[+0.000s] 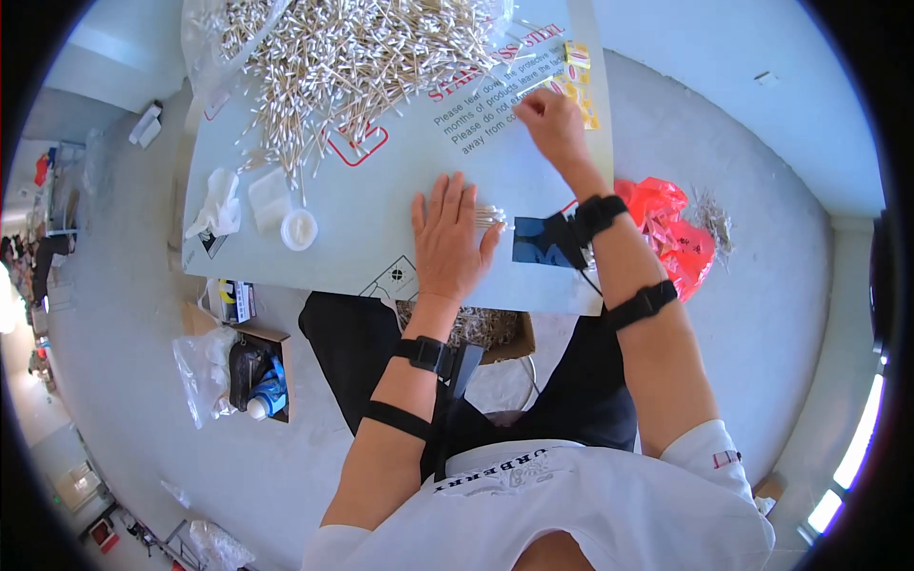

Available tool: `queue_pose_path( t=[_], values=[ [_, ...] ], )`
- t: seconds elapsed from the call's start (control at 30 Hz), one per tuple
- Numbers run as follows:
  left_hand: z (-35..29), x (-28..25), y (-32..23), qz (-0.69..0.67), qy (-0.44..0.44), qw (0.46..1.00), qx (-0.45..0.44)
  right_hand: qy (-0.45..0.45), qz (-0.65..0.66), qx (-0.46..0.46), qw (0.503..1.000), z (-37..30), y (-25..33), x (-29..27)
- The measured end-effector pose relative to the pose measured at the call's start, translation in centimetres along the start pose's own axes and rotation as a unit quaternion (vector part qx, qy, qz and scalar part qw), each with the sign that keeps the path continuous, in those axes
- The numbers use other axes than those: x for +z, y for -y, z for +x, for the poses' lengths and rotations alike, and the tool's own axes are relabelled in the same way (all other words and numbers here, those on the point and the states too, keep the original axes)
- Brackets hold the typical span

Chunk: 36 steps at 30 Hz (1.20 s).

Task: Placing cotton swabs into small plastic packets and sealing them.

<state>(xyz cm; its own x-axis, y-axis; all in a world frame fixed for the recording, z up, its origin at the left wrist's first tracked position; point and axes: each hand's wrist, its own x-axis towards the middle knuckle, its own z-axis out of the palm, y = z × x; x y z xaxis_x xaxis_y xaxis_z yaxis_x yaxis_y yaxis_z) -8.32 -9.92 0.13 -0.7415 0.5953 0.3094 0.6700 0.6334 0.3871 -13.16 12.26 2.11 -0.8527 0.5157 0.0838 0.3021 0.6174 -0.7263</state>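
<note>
My left hand [446,238] lies on the metal-topped table with its fingers stretched out. Beside its thumb is a small bundle of cotton swabs [489,218], partly covered by the hand. My right hand [555,122] is raised at the right side of the table, fingers curled together. A thin pale strip or clear film edge [536,89] shows by its fingertips; whether the hand grips it is unclear. Yellow packets [581,90] lie just beyond that hand. A large heap of loose cotton swabs [352,67] spreads across the far left, spilling from a clear plastic bag [205,48].
A round white tub [299,229], a clear square piece [269,197] and a crumpled white glove or cloth [221,202] sit at the left. A dark blue card [540,241] lies near the right forearm. Below are a cardboard box [276,381] and a red plastic bag [678,243].
</note>
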Motion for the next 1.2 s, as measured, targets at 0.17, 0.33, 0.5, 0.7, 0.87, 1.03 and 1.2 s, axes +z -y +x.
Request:
queue_pose_path(
  t=[0.17,0.33,0.5,0.7,0.87,1.03,1.2],
  values=[
    [0.1,-0.3,-0.2,-0.015,0.005,1.000,-0.007,-0.063,-0.168,-0.037,0.983,3.7,2.0,2.3],
    [0.3,-0.2,-0.5,-0.024,0.015,1.000,-0.010,0.008,-0.189,0.029,0.981,5.2,2.8,3.7],
    [0.2,-0.4,-0.1,-0.023,0.013,1.000,-0.017,0.067,-0.185,0.025,0.980,1.4,3.6,3.3],
    [0.1,-0.1,-0.1,-0.029,0.003,0.999,-0.015,0.062,-0.142,-0.089,0.984,-1.9,1.8,2.1],
    [0.0,-0.2,-0.2,-0.025,0.011,1.000,-0.016,-0.077,-0.137,-0.063,0.986,2.0,-0.9,-0.3],
    [0.0,-0.2,-0.2,-0.026,0.002,1.000,-0.011,-0.027,-0.202,-0.100,0.974,4.9,-2.1,-0.3],
    [0.2,-0.1,-0.4,-0.026,0.005,1.000,-0.013,0.055,-0.145,-0.170,0.973,3.7,-0.2,2.7]
  ],
)
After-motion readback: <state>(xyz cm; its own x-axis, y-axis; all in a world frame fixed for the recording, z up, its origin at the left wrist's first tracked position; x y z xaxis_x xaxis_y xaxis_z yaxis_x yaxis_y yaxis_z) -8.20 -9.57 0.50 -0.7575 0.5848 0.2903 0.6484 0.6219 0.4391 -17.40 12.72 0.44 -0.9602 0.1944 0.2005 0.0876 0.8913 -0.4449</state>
